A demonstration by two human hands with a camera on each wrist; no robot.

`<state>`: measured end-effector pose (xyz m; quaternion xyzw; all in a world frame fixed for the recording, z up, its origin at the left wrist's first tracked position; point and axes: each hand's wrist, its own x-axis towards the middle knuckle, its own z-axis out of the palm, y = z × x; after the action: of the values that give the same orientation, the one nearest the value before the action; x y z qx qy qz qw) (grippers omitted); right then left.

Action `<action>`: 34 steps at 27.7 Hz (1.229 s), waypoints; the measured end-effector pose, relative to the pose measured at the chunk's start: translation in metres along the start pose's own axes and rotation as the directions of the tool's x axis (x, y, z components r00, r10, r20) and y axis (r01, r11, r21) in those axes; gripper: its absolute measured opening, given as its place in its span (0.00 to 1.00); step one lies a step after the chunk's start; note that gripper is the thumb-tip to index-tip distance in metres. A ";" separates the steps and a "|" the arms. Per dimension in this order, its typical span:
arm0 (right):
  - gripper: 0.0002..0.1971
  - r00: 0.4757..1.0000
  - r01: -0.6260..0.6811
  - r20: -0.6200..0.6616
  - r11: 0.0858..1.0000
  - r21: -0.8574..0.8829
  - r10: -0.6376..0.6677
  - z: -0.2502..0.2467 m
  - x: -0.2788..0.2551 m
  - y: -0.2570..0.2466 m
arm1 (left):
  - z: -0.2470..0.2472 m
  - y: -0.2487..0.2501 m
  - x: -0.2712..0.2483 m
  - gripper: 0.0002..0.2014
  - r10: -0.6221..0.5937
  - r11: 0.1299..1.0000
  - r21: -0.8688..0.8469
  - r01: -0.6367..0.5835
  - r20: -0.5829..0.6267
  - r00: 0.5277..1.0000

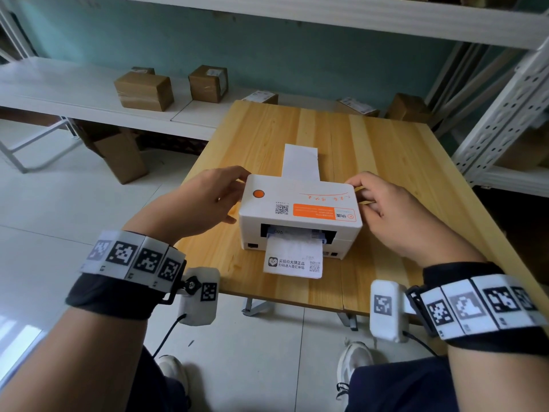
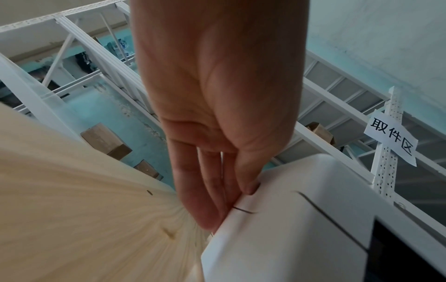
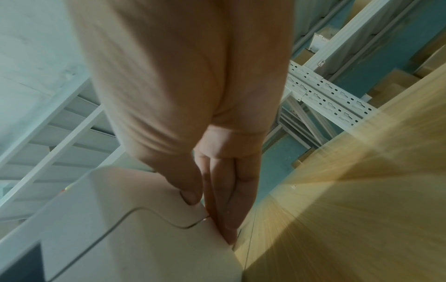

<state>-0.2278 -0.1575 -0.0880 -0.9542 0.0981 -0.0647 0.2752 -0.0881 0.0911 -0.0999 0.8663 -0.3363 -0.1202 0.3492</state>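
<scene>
White printer (image 1: 300,208) sits mid worktop (image 1: 401,162), printed label (image 1: 292,261) sticking out of its front slot, blank paper (image 1: 300,160) behind. Left hand (image 1: 205,200) and right hand (image 1: 398,215) grip its 2 sides: thumbs on top, fingers (image 2: 205,200) down the sides.

The light wooden counter (image 1: 401,162), made of lengthwise planks, carries a white label printer (image 1: 300,209) that stands near the middle of its front half. A strip of blank white paper (image 1: 300,160) lies flat on the wood behind the printer and runs into its back. A printed label (image 1: 292,263) comes out of the front slot, its free end resting on the counter close to the front edge.
</scene>
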 end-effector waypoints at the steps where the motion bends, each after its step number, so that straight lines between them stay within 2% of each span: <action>1: 0.16 1.000 0.000 -0.002 1.000 -0.001 0.000 0.000 0.000 0.000 | 0.000 0.000 -0.001 0.14 0.017 1.000 0.023 -0.016 -0.012 1.000; 14: 0.16 0.999 0.009 -0.041 1.000 -0.025 -0.010 0.001 0.001 0.001 | 0.005 0.008 0.000 0.15 -0.021 0.995 0.095 0.022 -0.014 1.000; 22: 0.15 1.000 0.003 -0.021 0.999 -0.038 -0.004 0.001 0.001 0.001 | 0.004 0.003 0.003 0.13 -0.001 0.992 0.125 0.005 -0.030 1.000; 34: 0.16 1.000 -0.009 -0.024 0.989 0.149 0.013 -0.003 -0.006 -0.004 | -0.001 0.001 -0.002 0.16 0.116 0.986 0.134 -0.104 -0.085 0.990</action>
<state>-0.2331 -0.1545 -0.0833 -0.9295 0.1016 -0.0821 0.3448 -0.0894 0.0922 -0.0988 0.8718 -0.3741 -0.0385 0.3139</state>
